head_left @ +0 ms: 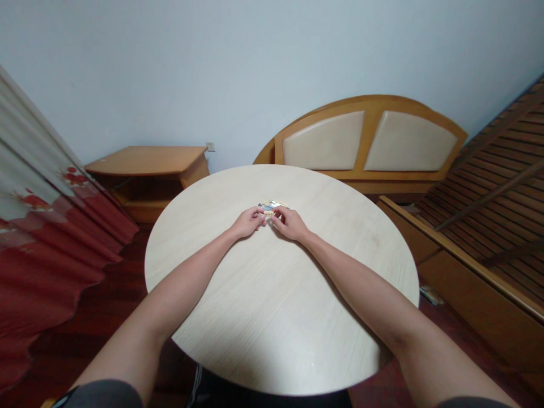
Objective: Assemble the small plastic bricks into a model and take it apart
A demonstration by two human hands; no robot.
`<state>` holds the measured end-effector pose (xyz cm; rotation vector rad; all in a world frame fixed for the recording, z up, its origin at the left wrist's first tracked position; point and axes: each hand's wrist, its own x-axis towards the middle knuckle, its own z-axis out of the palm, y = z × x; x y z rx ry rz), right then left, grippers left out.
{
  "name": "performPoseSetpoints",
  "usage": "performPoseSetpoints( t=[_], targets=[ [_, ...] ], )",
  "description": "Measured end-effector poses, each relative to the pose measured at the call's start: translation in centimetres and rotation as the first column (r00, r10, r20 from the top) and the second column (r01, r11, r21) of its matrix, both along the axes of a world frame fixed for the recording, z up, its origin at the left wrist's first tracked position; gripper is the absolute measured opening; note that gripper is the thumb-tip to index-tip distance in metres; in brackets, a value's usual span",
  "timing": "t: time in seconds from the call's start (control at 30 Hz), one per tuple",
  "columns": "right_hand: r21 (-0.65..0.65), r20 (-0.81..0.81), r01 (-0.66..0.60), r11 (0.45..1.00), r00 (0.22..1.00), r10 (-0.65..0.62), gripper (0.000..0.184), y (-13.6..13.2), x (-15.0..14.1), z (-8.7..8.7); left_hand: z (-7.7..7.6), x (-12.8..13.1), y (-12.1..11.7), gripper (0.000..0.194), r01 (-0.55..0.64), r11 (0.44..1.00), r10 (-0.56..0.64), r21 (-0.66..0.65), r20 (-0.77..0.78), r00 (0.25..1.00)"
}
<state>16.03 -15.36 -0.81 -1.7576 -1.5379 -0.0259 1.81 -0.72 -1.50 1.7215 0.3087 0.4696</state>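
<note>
Dark sleeves (106, 393), two; left hand (247, 222) and right hand (292, 224) — fingertips pinch small pale piece (269, 213) midway between, long axis crosswise, neither hand nearer; flat patterned item (274, 204) just beyond — round table (272, 317) below.

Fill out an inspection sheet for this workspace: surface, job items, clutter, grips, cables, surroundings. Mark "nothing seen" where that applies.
Surface: round pale table, grain showing, glare toward the near edge.
Job items: small yellowish piece between the fingertips; flat, partly shiny thing just beyond. Too small to identify; cannot tell whether they are joined.
Clutter: unclear small item on the floor, right of the table.
Grips: left grip and right grip, bare, fingers curled, both at the piece.
Cables: nothing seen.
Surroundings: curtain at left; cabinet, socket and headboard beyond; slats at right.
</note>
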Motion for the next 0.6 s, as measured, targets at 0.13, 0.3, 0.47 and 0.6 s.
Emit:
performPoseSetpoints(
  t=[0.13,0.3,0.47,0.6],
  targets=[
    [-0.020,-0.005,0.003,1.000,1.000,-0.003,0.024,-0.04,0.01,0.04,-0.10,0.03,0.11,0.018,0.010,1.000,-0.011,0.009,0.006,1.000],
    [-0.058,0.015,0.010,0.998,1.000,-0.009,0.022,-0.16,-0.09,0.19,-0.21,0.07,0.27,0.024,-0.002,0.999,0.001,0.040,0.007,1.000],
    [-0.050,0.039,-0.002,0.999,0.999,0.004,0.019,-0.06,0.01,-0.01,0.12,-0.10,0.04,0.023,0.006,0.999,-0.006,0.050,0.006,1.000],
    [-0.017,0.056,-0.006,1.000,0.998,0.007,0.018,0.14,0.24,-0.40,0.45,-0.29,-0.22,0.019,0.028,0.999,-0.029,0.046,0.013,0.999]
  ],
)
